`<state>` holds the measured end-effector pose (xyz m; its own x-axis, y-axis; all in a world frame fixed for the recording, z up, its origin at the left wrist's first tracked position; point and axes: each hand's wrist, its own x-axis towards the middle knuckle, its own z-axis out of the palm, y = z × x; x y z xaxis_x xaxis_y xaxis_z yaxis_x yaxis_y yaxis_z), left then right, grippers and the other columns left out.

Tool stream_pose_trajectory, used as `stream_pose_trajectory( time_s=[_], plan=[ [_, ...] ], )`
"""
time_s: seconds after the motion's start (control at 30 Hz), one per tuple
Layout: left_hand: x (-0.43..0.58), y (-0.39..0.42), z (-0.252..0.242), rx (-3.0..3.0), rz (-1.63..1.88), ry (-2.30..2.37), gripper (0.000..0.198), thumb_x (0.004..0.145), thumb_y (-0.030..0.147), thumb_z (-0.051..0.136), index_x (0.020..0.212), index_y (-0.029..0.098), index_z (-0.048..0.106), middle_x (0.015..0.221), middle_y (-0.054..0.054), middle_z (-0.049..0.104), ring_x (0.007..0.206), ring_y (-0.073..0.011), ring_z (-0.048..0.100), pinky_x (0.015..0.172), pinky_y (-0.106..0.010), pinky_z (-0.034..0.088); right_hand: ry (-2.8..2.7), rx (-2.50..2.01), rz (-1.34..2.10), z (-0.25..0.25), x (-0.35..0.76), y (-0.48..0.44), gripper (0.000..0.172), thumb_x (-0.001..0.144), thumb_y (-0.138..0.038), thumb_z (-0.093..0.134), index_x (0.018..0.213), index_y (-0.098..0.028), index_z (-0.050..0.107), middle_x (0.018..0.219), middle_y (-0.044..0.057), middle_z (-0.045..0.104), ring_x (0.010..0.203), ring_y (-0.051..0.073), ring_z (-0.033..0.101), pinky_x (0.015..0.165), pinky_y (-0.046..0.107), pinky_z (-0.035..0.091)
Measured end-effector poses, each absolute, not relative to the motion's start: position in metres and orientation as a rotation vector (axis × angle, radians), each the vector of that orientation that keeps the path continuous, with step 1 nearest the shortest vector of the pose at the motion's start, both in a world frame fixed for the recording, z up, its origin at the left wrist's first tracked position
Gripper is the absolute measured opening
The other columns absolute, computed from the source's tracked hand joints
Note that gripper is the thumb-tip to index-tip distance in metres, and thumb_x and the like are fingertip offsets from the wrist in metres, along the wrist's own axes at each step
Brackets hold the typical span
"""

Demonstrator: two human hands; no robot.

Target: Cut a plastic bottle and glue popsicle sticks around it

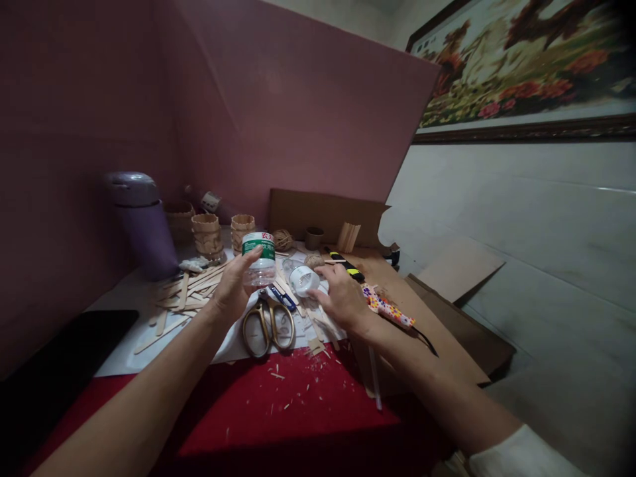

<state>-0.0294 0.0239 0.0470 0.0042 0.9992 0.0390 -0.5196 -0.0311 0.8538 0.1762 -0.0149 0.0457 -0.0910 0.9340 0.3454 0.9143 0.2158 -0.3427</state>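
My left hand is closed round a clear plastic bottle piece with a green and white label, held above the table. Thumb and fingers of my right hand grip the edge of a second clear plastic bottle piece, which has a whitish round end turned towards me. Below and between the hands lie scissors with gold-coloured handles and a blue utility knife. Wooden craft sticks are heaped left of my left hand.
A purple flask stands at the left, near stick-covered cups. Twine lies behind. Right of my right hand are a black-and-yellow tool, a flower-patterned glue gun and cardboard. Wood scraps litter the red cloth.
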Motion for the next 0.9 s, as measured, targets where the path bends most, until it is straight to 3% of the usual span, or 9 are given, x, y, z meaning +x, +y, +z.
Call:
stream_pose_trajectory(
  time_s=[0.1, 0.17, 0.37, 0.47, 0.67, 0.8, 0.9],
  plan=[
    [-0.029, 0.023, 0.049, 0.819, 1.433, 0.783, 0.041, 0.065, 0.037, 0.078, 0.094, 0.013, 0.063, 0.075, -0.004, 0.067, 0.058, -0.0157, 0.065, 0.052, -0.026, 0.052, -2.157, -1.708, -0.301, 0.046, 0.158, -0.010, 0.068, 0.084, -0.059, 0.065, 0.140, -0.024, 0.050, 0.124, 0.017, 0.057, 0.106, 0.029, 0.056, 0.084, 0.038, 0.046],
    [-0.030, 0.023, 0.050, 0.817, 1.432, 0.790, 0.041, 0.065, 0.037, 0.078, 0.095, 0.012, 0.064, 0.075, -0.004, 0.068, 0.058, -0.0160, 0.065, 0.052, -0.026, 0.052, -2.199, -1.761, -0.393, 0.043, 0.147, -0.005, 0.074, 0.083, -0.066, 0.061, 0.142, -0.025, 0.046, 0.120, 0.018, 0.058, 0.104, 0.031, 0.055, 0.082, 0.039, 0.046],
    [-0.031, 0.023, 0.050, 0.803, 1.443, 0.779, 0.040, 0.065, 0.036, 0.078, 0.094, 0.012, 0.064, 0.076, -0.005, 0.068, 0.060, -0.0167, 0.066, 0.053, -0.026, 0.054, -2.194, -1.786, -0.398, 0.037, 0.134, 0.003, 0.047, 0.093, -0.043, 0.057, 0.135, -0.023, 0.052, 0.113, 0.015, 0.061, 0.099, 0.028, 0.057, 0.078, 0.036, 0.045],
    [-0.032, 0.024, 0.049, 0.804, 1.444, 0.758, 0.040, 0.065, 0.036, 0.078, 0.095, 0.012, 0.064, 0.079, -0.005, 0.069, 0.061, -0.0160, 0.066, 0.055, -0.026, 0.054, -2.122, -1.630, -0.431, 0.046, 0.152, -0.003, 0.049, 0.092, -0.039, 0.056, 0.137, -0.019, 0.050, 0.114, 0.015, 0.061, 0.102, 0.028, 0.056, 0.085, 0.037, 0.044],
    [-0.032, 0.025, 0.048, 0.808, 1.450, 0.766, 0.040, 0.063, 0.037, 0.080, 0.092, 0.014, 0.063, 0.073, -0.003, 0.067, 0.059, -0.0160, 0.064, 0.054, -0.027, 0.053, -1.677, -1.690, -0.579, 0.071, 0.246, -0.032, 0.047, 0.090, -0.043, 0.058, 0.128, -0.017, 0.055, 0.116, 0.016, 0.063, 0.094, 0.028, 0.061, 0.078, 0.036, 0.045],
    [-0.031, 0.025, 0.046, 0.845, 1.446, 0.780, 0.040, 0.064, 0.039, 0.078, 0.090, 0.013, 0.063, 0.072, -0.003, 0.066, 0.058, -0.0161, 0.065, 0.051, -0.026, 0.052, -1.398, -1.996, -0.720, 0.073, 0.336, -0.062, 0.048, 0.091, -0.045, 0.054, 0.130, -0.017, 0.054, 0.119, 0.020, 0.063, 0.100, 0.034, 0.063, 0.074, 0.040, 0.044],
    [-0.030, 0.026, 0.045, 0.857, 1.432, 0.790, 0.040, 0.065, 0.040, 0.078, 0.092, 0.013, 0.064, 0.073, -0.004, 0.067, 0.058, -0.0165, 0.065, 0.051, -0.025, 0.051, -1.250, -2.398, -0.634, 0.066, 0.396, -0.086, 0.050, 0.092, -0.055, 0.049, 0.126, -0.021, 0.060, 0.114, 0.029, 0.063, 0.096, 0.040, 0.064, 0.069, 0.048, 0.040]
  ],
)
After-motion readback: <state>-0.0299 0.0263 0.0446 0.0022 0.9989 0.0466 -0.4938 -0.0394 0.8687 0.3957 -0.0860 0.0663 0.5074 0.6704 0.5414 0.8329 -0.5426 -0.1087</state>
